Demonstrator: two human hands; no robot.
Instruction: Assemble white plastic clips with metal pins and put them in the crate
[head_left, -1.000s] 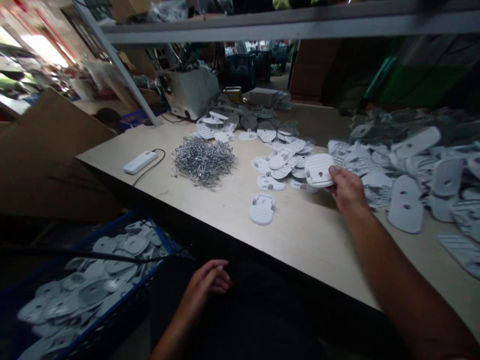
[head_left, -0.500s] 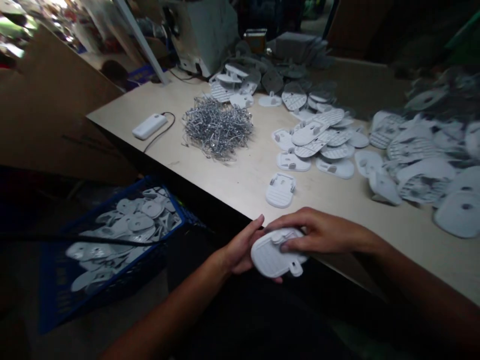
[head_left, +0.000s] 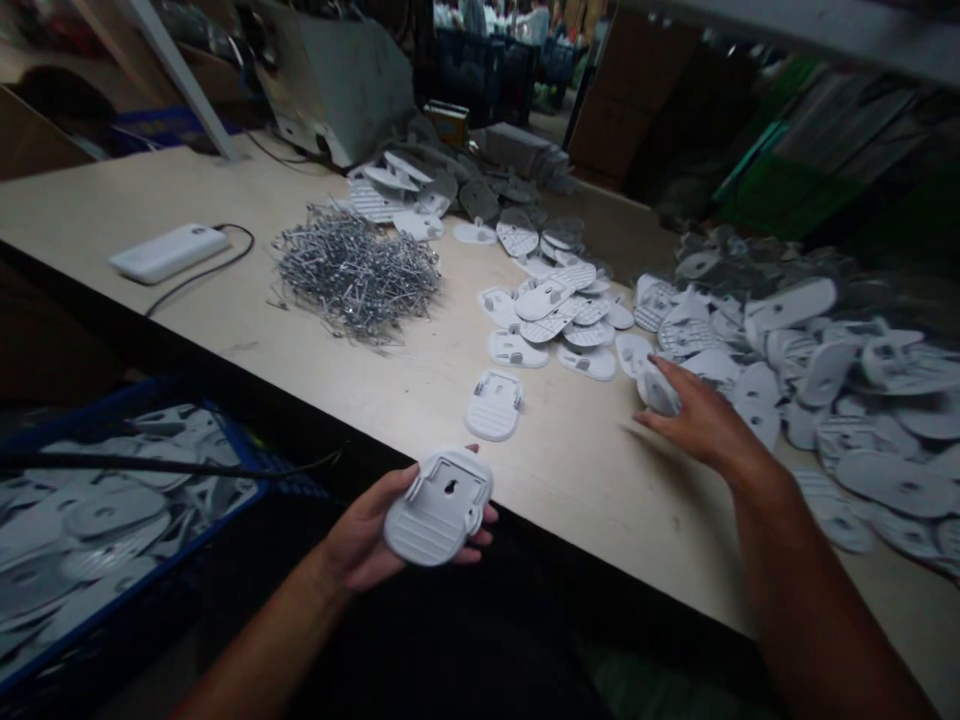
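My left hand (head_left: pixel 375 535) holds a white plastic plate (head_left: pixel 431 520) at the table's front edge, thumb on its left side and fingertips showing beyond its right side. The plate is rounded, with a ribbed lower part, a keyhole-shaped slot and side tabs. My right hand (head_left: pixel 701 415) is at the near left side of a large pile, thumb and fingers apart around a tilted white plastic piece (head_left: pixel 658 388); firm contact cannot be made out. Between the hands, a similar white plate (head_left: pixel 495 405) lies ribbed face up on the table.
A heap of thin metal wire pieces (head_left: pixel 356 270) lies on the table (head_left: pixel 300 390). Beside it sits a white power bank (head_left: pixel 171 252) with a black cable. White pieces (head_left: pixel 555 310) are stacked mid-table. A blue crate (head_left: pixel 251 480) of white parts stands lower left; a machine (head_left: pixel 337 85) stands behind.
My right hand has left the plate and moved right to the pile. The left hand keeps the plate, now turned more face up. The view has swung right.
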